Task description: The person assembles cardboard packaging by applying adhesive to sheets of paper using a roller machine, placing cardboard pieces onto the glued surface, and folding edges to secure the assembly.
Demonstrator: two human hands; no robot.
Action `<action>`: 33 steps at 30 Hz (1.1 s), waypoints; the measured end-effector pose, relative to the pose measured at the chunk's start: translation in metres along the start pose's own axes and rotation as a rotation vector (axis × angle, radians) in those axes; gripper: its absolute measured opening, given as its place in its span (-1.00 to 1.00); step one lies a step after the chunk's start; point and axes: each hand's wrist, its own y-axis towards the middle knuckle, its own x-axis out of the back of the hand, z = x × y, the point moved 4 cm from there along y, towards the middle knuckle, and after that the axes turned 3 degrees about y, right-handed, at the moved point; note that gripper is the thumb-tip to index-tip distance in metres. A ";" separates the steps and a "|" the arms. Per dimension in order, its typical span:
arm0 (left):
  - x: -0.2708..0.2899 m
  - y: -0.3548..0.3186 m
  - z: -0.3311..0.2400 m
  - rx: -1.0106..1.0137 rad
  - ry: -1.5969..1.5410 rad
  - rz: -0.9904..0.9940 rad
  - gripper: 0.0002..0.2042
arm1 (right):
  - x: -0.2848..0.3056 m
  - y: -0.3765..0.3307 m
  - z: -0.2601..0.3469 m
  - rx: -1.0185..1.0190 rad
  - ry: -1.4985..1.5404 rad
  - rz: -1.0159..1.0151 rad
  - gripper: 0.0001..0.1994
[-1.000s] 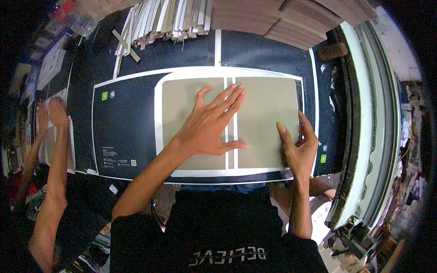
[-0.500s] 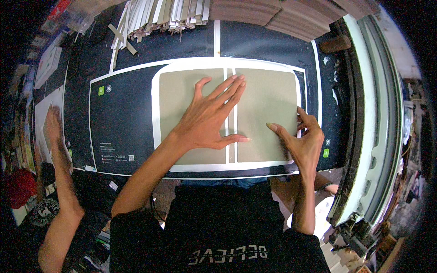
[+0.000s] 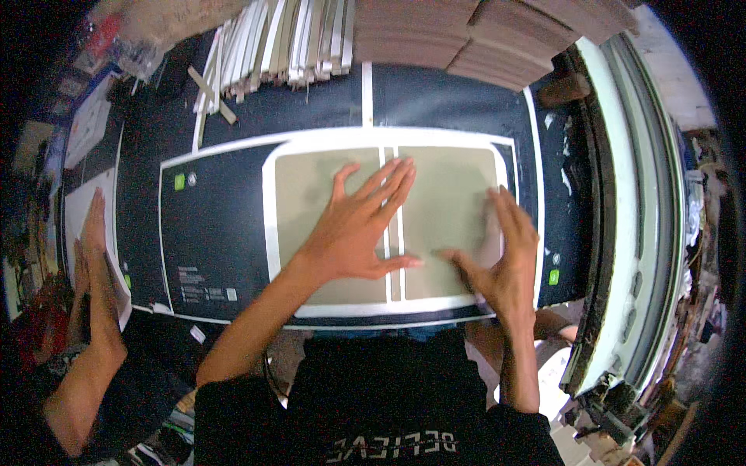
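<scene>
Tan boards (image 3: 451, 202) — two wide panels with a narrow strip (image 3: 395, 237) between them — lie side by side on a white sheet (image 3: 350, 309), in front of the wearer and over the right part of a dark printed sheet (image 3: 210, 229). The left hand (image 3: 357, 233) is open, palm down with fingers spread, reaching across the left panel and the strip. The right hand (image 3: 509, 260), slightly blurred, is also open, thumb and fingers apart over the right panel's outer edge; whether it touches cannot be told. The step in hand looks like steadying and smoothing the boards, and the next move seems to call for even pressure, with the narrow gaps kept straight. Beyond lie a bundle of thin strips (image 3: 284, 43) and a stack of brown boards (image 3: 497, 46), near a brown cylinder (image 3: 563, 91). A long pale machine bar (image 3: 633, 155) runs along the right, limiting room there. At far left, a co-worker's hand (image 3: 92, 229) is over another pale sheet (image 3: 78, 202). Nothing lies on the panels but the wearer's hands, the left one partly hiding the strip.
</scene>
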 end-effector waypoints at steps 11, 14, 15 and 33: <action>0.004 0.003 0.000 0.010 -0.038 0.052 0.13 | -0.017 0.008 0.000 0.012 -0.059 0.239 0.32; 0.002 0.003 0.001 0.018 -0.037 0.066 0.13 | -0.017 0.009 0.002 0.009 -0.049 0.246 0.32; 0.002 0.003 0.001 0.017 -0.040 0.066 0.13 | -0.017 0.009 0.002 0.006 -0.044 0.248 0.32; 0.003 0.005 0.000 0.014 -0.027 0.060 0.10 | -0.012 0.011 0.002 0.009 0.015 0.236 0.28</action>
